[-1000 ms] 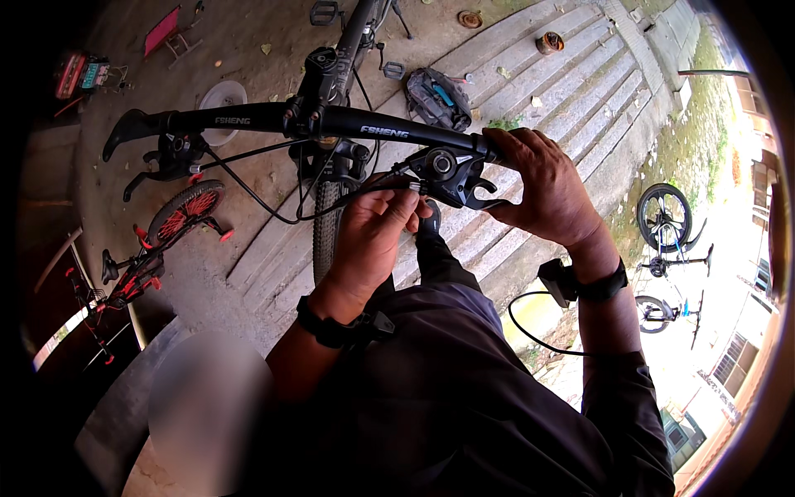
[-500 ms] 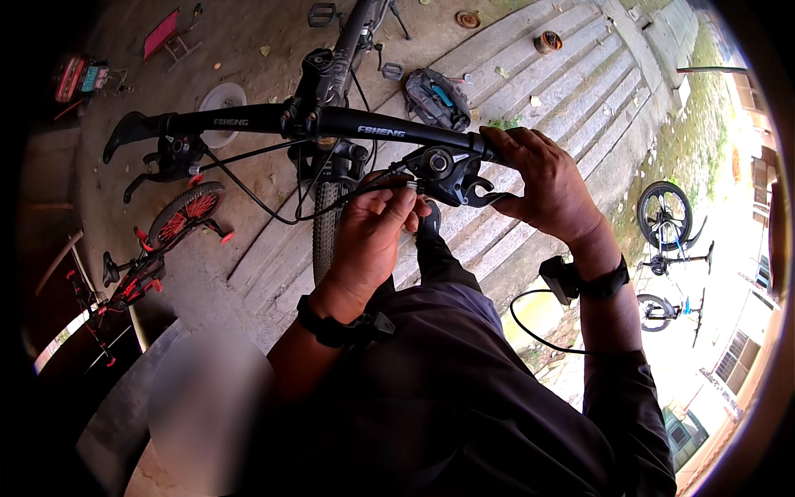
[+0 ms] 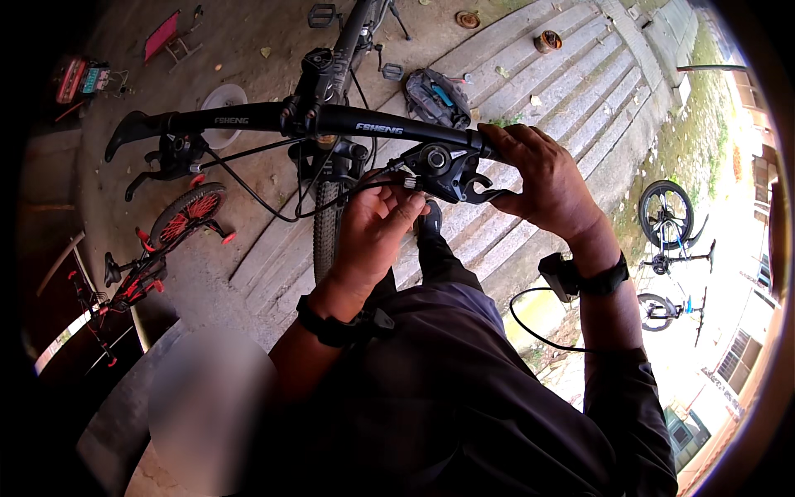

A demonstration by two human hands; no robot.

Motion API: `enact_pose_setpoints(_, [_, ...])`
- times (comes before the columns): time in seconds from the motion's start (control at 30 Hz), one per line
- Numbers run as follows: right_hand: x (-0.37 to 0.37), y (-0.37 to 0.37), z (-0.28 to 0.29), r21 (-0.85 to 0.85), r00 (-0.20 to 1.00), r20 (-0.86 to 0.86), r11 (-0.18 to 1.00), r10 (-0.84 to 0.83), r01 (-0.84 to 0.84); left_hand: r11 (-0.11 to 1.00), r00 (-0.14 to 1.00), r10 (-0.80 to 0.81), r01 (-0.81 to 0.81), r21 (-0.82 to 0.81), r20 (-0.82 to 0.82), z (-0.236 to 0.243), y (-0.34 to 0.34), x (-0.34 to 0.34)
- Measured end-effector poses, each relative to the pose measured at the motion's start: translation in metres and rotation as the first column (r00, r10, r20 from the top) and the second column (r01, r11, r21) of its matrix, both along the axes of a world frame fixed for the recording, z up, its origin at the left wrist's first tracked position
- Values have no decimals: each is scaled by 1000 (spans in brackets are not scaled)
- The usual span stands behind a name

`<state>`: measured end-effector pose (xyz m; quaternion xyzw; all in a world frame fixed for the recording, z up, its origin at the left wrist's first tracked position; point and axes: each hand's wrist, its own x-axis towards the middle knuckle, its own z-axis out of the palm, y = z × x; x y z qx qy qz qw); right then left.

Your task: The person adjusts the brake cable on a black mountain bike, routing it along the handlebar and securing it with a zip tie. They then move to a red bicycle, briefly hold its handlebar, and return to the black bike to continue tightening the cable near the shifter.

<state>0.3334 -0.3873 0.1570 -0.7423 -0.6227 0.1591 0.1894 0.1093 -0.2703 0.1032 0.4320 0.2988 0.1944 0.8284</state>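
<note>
A black bicycle handlebar [image 3: 257,118] runs across in front of me, with a brake and shifter unit [image 3: 435,161] near its right end. My right hand [image 3: 542,178] is closed round that end, fingers over the top and thumb below, beside the curved brake lever [image 3: 480,190]. Just under the shifter my left hand [image 3: 373,232] is closed in a pinch at the small silver cable adjuster [image 3: 410,182]; the thumb tip lies just below it and the other fingertips are partly hidden. Black cables [image 3: 273,217] loop leftward from there. The left brake lever [image 3: 141,184] hangs untouched.
Below the bar is the front tyre [image 3: 325,236]. A grey bag [image 3: 435,98] lies on the paving beyond. A red-and-black bicycle [image 3: 157,248] stands left, a blue-and-black one [image 3: 667,257] right. A white basin [image 3: 224,103] and a rusty can [image 3: 547,41] sit farther off.
My left thumb has slid slightly down, showing more of the silver adjuster. The handlebar's right end has shifted up a little; my right hand keeps its hold.
</note>
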Motion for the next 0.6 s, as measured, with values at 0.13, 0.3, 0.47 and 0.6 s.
enact_pose_setpoints(0.13, [0, -1, 1, -6, 1000, -3, 1000, -5, 5, 1000, 1000, 7, -7, 25, 24, -6, -1, 2])
enact_pose_setpoints(0.3, [-1, -1, 1, -3, 1000, -14, 1000, -11, 11, 998, 1000, -15, 16, 59, -10, -3, 0, -1])
enact_pose_setpoints(0.47, [0, 0, 1, -7, 1000, -23, 1000, -13, 13, 998, 998, -38, 40, 42, -53, -5, 4, -2])
enact_pose_setpoints(0.6, [1, 0, 2, 4, 999, -39, 1000, -4, 5, 994, 994, -93, 96, 59, -61, -1, 4, -3])
